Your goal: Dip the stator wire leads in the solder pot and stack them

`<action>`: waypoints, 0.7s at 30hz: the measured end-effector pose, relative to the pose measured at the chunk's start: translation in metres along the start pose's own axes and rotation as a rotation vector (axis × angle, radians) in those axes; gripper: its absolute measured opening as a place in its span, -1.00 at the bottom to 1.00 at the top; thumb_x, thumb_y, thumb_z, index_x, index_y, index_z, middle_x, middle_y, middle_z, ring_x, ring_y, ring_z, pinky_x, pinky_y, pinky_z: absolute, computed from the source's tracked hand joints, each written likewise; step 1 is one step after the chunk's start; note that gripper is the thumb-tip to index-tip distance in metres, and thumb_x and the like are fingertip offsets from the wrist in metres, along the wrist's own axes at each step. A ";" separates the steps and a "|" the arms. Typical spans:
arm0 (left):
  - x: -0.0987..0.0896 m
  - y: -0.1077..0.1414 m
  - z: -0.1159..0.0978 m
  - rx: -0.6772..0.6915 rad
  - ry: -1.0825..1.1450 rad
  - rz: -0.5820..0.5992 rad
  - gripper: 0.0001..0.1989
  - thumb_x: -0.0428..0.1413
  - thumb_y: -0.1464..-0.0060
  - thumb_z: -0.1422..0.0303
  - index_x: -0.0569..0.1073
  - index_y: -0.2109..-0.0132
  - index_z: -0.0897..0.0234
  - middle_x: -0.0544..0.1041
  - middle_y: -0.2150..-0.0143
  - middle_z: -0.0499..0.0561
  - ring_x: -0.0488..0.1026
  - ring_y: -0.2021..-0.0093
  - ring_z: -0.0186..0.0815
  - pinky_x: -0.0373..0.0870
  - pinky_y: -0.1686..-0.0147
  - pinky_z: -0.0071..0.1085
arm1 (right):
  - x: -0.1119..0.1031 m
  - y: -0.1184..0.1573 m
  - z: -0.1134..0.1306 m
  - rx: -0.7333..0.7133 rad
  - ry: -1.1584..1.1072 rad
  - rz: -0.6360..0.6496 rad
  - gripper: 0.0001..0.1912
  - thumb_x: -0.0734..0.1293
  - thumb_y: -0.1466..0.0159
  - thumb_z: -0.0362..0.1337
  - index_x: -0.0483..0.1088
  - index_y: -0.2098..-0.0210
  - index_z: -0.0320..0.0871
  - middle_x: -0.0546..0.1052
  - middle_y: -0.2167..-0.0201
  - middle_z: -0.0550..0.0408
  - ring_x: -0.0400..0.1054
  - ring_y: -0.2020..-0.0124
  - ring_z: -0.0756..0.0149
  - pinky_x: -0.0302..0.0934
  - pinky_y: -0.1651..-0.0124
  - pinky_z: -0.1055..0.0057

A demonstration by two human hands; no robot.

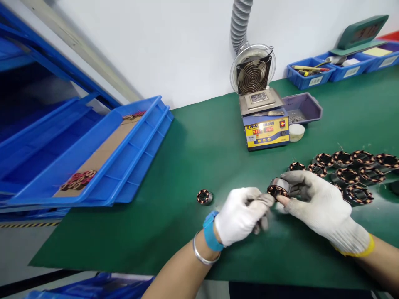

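The copper-wound stator (279, 185) is on my side of the yellow-fronted bench unit (267, 132), grasped between the thumb and fingers of the gloved right hand (319, 205). Just beside it, the left hand (241, 216) has its fingertips bunched; whether they grip anything, I cannot tell. A lone stator (204, 197) is front-left of the unit, a cluster of stators (346, 182) front-right.

Your frame's bright, light diffuse, source out of view. White wall (156, 45) reads pale and flat; soft sheen on your green tabletop (174, 174), deep shadow inside the blue rack (34, 79). Your left hand (241, 214) is smeared at the fingertips. Wide lens stretches the edges: clock (363, 33) slants, digits soft. Station readout (262, 130) legible.
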State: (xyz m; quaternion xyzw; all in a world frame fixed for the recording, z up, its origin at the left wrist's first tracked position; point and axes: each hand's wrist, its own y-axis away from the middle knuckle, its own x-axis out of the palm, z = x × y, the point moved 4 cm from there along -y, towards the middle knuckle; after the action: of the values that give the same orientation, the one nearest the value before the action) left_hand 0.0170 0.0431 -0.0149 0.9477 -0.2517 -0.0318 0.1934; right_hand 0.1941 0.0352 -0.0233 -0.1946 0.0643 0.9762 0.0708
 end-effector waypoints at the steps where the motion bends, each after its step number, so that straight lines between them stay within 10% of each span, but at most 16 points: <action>1: -0.007 0.004 -0.006 0.043 0.026 -0.037 -0.72 0.12 -0.04 0.18 0.31 0.48 0.26 0.38 0.70 -0.09 0.21 0.75 -0.44 0.16 0.74 -0.52 | -0.001 0.000 0.000 0.001 0.003 -0.012 -0.46 0.49 0.02 -0.08 0.43 0.10 -0.19 0.55 0.28 -0.04 0.47 0.39 0.25 0.47 0.31 0.33; 6: -0.032 0.005 -0.022 0.254 0.020 -0.262 -0.65 0.17 0.00 0.08 0.31 0.47 0.25 0.36 0.69 -0.11 0.21 0.71 -0.45 0.13 0.71 -0.52 | -0.004 -0.001 0.003 0.001 -0.074 -0.044 -0.43 0.50 0.04 -0.06 0.40 0.11 -0.22 0.55 0.27 -0.07 0.46 0.43 0.27 0.45 0.36 0.36; 17: 0.002 0.007 -0.007 0.239 -0.100 0.065 -0.77 0.10 -0.13 0.30 0.37 0.46 0.28 0.42 0.60 -0.09 0.26 0.64 -0.46 0.24 0.54 -0.50 | -0.012 -0.003 0.000 -0.036 0.082 -0.091 -0.44 0.48 0.01 -0.04 0.44 0.07 -0.19 0.56 0.23 -0.05 0.47 0.38 0.26 0.46 0.32 0.37; 21: -0.009 -0.002 -0.003 0.264 0.032 -0.053 -0.69 0.09 -0.14 0.16 0.33 0.45 0.27 0.40 0.62 -0.08 0.25 0.64 -0.44 0.22 0.56 -0.49 | -0.030 -0.022 0.026 -0.060 0.124 -0.165 -0.46 0.47 0.00 -0.08 0.45 0.07 -0.18 0.56 0.27 -0.02 0.46 0.39 0.29 0.42 0.34 0.40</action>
State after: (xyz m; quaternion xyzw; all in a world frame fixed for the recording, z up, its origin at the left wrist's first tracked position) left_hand 0.0104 0.0502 -0.0130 0.9717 -0.2252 0.0115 0.0703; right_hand 0.2153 0.0575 0.0099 -0.2615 0.0229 0.9546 0.1411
